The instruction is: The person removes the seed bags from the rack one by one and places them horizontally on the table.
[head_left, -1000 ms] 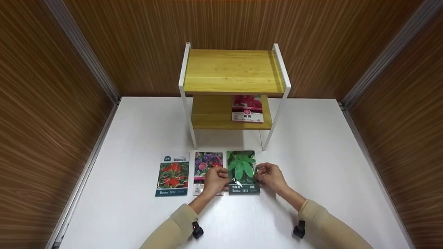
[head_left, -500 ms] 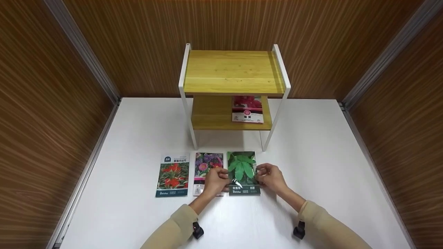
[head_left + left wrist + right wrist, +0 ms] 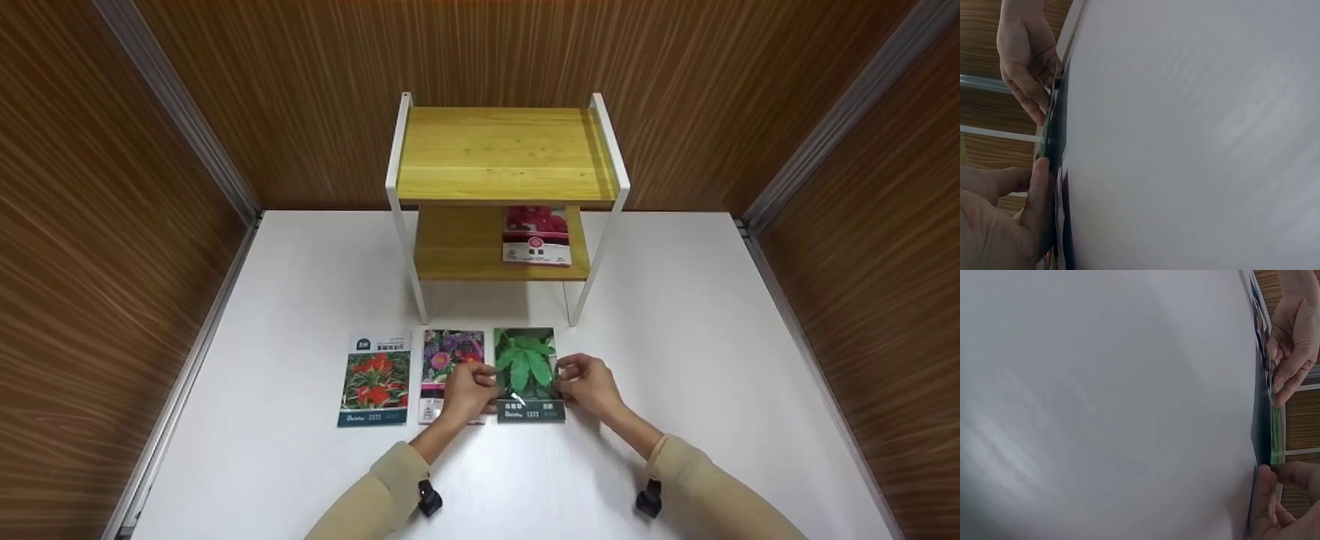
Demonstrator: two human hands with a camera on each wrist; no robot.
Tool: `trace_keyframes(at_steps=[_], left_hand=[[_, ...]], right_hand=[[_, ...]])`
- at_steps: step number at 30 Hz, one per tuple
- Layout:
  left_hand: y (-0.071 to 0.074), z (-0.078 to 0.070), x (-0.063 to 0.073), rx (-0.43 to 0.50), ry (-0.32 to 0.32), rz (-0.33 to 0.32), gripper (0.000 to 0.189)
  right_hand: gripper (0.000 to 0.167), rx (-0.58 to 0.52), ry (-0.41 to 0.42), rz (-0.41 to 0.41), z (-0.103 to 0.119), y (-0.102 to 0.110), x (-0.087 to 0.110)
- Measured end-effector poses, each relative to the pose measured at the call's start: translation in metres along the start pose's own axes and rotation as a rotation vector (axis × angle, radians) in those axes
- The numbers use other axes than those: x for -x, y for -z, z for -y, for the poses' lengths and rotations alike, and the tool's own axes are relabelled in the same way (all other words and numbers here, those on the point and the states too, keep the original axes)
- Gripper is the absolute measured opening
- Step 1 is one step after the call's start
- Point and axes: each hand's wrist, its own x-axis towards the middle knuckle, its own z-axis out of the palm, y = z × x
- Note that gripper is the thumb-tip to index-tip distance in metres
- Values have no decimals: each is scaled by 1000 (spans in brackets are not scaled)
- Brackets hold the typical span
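In the head view a green leaf-pictured seed packet point(image 3: 527, 373) lies between my two hands. My left hand point(image 3: 466, 390) pinches its left edge, and part of that hand covers the neighbouring purple and pink flower packet point(image 3: 451, 350). On the opposite side, the thumb and fingers of my right hand point(image 3: 589, 384) pinch the right edge. Seen from the left wrist, the held packet point(image 3: 1057, 132) appears edge-on, close over the white table. The right wrist view also shows my right hand point(image 3: 1292, 500) at the packet's near edge.
A red-flower packet point(image 3: 374, 382) lies at the left end of the row. Behind the row stands a two-tier wooden shelf point(image 3: 506, 154) with white side frames. A pink-flower packet point(image 3: 535, 250) rests on its lower tier. Wood-grain panels enclose the white table point(image 3: 697, 337).
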Motion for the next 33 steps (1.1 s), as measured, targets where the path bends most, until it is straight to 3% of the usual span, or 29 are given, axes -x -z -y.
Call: trace_keyframes(at_steps=[15,24,33], left_hand=[[3,-6,-2,20,-36,-42,28],[5,-13,1,66,-4,-41,26],[13,-24,2,98,-25,-31,22]], right_hand=[[36,12,9,-9,1,-2,4],[31,50,76,-49,6,1,6],[30,27,114,-77,18,10,4]])
